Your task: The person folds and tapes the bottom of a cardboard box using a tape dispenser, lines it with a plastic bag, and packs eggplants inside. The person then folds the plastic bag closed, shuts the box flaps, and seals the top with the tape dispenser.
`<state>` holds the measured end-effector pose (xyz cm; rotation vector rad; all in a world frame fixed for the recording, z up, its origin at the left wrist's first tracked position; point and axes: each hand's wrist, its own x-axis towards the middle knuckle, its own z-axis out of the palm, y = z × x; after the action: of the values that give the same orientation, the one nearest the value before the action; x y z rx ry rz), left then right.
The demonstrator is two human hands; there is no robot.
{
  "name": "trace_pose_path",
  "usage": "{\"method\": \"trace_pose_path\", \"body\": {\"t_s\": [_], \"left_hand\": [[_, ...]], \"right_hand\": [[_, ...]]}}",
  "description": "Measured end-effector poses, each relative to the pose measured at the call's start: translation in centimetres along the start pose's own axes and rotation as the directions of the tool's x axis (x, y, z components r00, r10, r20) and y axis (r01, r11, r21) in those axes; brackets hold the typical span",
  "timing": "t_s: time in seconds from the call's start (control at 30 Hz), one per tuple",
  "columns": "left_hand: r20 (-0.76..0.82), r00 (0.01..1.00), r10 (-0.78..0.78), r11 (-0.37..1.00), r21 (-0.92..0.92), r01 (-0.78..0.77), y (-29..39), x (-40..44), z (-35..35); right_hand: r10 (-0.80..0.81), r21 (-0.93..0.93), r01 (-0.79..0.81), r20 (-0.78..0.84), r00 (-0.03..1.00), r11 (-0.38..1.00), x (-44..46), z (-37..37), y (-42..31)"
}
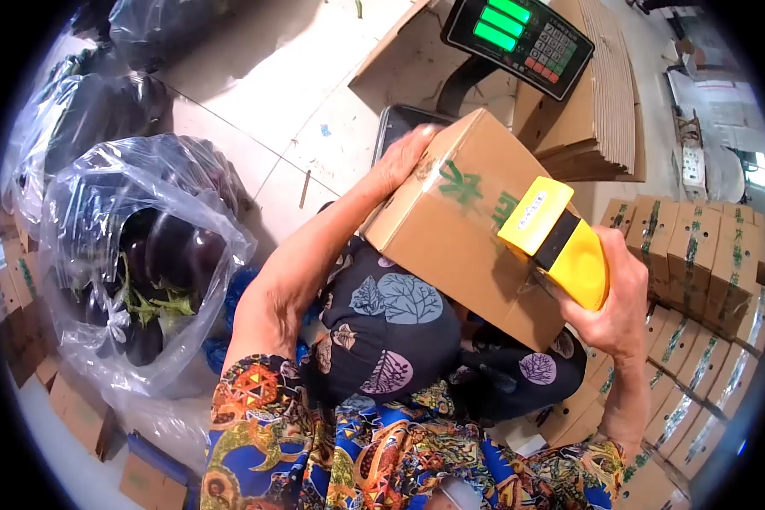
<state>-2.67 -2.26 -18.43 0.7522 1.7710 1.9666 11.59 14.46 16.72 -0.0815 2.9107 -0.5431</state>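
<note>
A closed cardboard box (455,229) with green printed characters sits tilted above my lap, close to the scale. My left hand (410,155) grips its far left edge, with the fingers partly hidden at the corner. My right hand (614,297) is wrapped round a yellow tape dispenser (582,268), whose front end lies against or just over the box's right side. Whether tape is coming out of it cannot be made out.
A digital scale display (518,38) glows green at the top, beside stacked flat cardboard (599,93). An open plastic bag of eggplants (174,246) stands on the left, with more bags behind. Several packed, taped boxes (693,255) are stacked at right.
</note>
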Motion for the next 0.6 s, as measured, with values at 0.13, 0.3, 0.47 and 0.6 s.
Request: {"method": "trace_pose_path", "body": {"t_s": [0.13, 0.3, 0.47, 0.6], "left_hand": [[-0.291, 0.936, -0.199, 0.954, 0.16, 0.252, 0.2, -1.8, 0.1], [-0.216, 0.967, -0.133, 0.97, 0.172, 0.172, 19.6, 2.0, -0.4], [0.007, 0.999, 0.045, 0.524, 0.851, -0.03, 20.2, 2.6, 2.6], [-0.115, 0.993, -0.042, 0.401, 0.908, 0.122, 21.1, 2.5, 3.3]], "right_hand": [[-0.036, 0.014, 0.036, -0.009, 0.999, 0.999, -0.3, 0.2, 0.2], [-0.074, -0.008, 0.073, -0.014, 0.997, 0.997, 0.3, 0.0, 0.5], [-0.134, -0.027, 0.134, 0.0, 0.991, 0.991, -0.3, -0.4, 1.0], [-0.062, -0.052, 0.065, 0.049, 0.997, 0.997, -4.1, -2.2, 3.5]]}}
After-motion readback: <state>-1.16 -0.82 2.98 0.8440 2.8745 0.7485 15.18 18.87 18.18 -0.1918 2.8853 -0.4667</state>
